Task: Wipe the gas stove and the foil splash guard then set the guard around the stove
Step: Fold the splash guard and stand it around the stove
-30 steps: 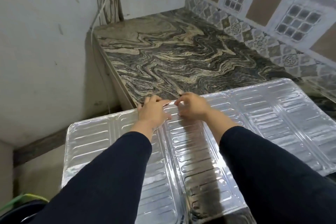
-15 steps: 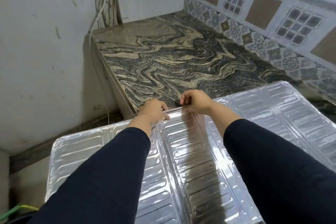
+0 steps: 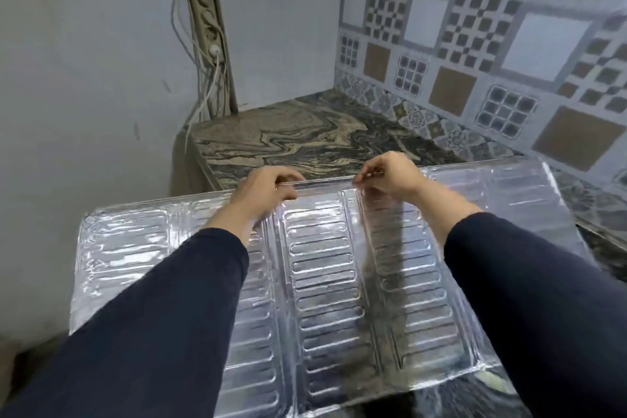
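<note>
Pinched at its far top edge by the left hand and right hand, the foil guard is held over the counter edge. Thin foil could be creased or torn if the hands are pulled apart unevenly.

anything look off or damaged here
The foil splash guard is not standing up: both hands pinch its far edge while it lies tilted, overhanging the marble counter. No gas stove is in view.
</note>
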Available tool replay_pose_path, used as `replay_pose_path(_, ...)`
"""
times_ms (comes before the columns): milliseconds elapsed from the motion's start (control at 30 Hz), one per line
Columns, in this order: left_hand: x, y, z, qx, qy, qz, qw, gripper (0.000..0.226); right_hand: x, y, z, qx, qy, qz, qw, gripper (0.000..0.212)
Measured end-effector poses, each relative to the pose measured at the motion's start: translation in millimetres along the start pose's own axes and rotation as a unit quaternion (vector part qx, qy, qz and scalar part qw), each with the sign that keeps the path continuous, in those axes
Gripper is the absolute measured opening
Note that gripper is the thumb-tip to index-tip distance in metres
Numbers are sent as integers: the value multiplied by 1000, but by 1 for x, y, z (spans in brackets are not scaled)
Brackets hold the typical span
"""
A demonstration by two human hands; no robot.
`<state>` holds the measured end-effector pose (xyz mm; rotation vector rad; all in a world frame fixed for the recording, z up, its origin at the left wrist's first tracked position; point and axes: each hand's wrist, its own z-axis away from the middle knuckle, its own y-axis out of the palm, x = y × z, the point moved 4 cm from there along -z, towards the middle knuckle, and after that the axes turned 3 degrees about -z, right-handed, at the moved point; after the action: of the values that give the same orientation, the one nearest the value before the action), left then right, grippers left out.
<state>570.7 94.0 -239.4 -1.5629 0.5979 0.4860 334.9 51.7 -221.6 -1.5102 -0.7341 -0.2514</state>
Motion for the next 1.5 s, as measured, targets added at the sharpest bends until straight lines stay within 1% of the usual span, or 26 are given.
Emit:
replay_pose_path(67,-12,-34,0,-28,22,0,999,24,11,-32,1,-21,-11,37,999,9)
replay_pose_path(133,-21,-66,2,-64,42,-10,997,26,18,-63,7,-47,-8,54,997,14)
replay_pose_path(267,-43,-103,14,-99,52,-37,993,18,36,-95,25,-73,-16,32,997,12)
replay_pose_path(333,-50,-113,19,-113,61,-43,991,18,37,-104,36,-86,0,32,996,15)
replay_pose_path(400,-53,-124,23,-126,59,-48,989,18,34,-116,48,-111,17,7,994,16)
replay_pose_path(500,-65,-138,25,-152,58,-59,985,19,41,-138,60,-152,24,-7,988,26)
replay_pose_path(633,-110,-161,17,-184,115,-42,975,21,63,-195,74,-213,24,-12,977,38)
replay_pose_path(800,-185,-173,-5,-228,197,-8,954,19,80,-279,109,-314,26,3,949,26)
replay_pose_path(900,-233,-167,-12,-249,241,17,938,23,78,-324,134,-354,28,10,935,23)
replay_pose_path(1067,-320,-133,-14,-245,301,38,921,24,55,-389,191,-416,47,52,907,29)
replay_pose_path(1200,-385,-87,-8,-247,328,61,910,30,23,-432,243,-459,86,95,879,25)
replay_pose_path(1267,-417,-63,-3,-242,344,87,903,25,3,-454,270,-481,94,105,866,24)
replay_pose_path(1333,-448,-38,2,-235,365,106,895,18,-18,-475,297,-502,91,110,853,28)
replay_pose_path(1400,-478,-13,6,-213,386,130,888,16,-41,-493,324,-507,92,114,849,29)
replay_pose_path(1500,-525,27,9,-195,414,126,880,19,-76,-515,362,-508,117,115,845,19)
